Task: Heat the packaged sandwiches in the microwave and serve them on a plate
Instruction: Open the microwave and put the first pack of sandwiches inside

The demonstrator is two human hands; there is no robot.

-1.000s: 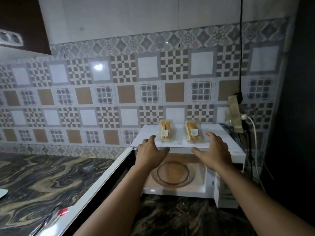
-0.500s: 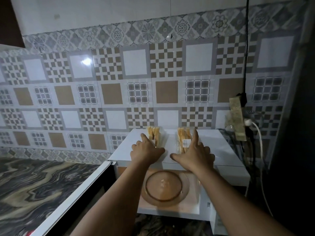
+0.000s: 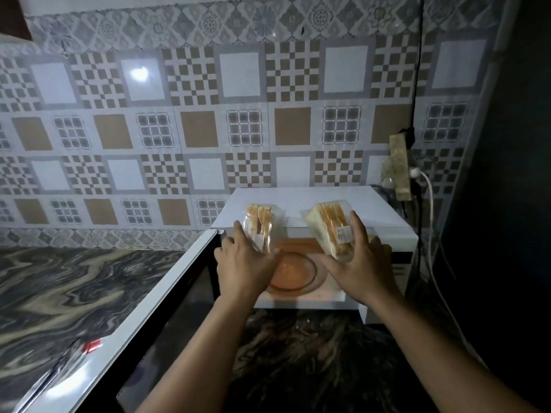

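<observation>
Your left hand [image 3: 243, 265] grips the left sandwich [image 3: 258, 226] and your right hand [image 3: 359, 265] the right sandwich [image 3: 329, 226], arms extended before the open microwave [image 3: 387, 234].

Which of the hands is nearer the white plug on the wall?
Right. The right hand is closer to the white plug, up to its right; the left hand sits farther left.
</observation>
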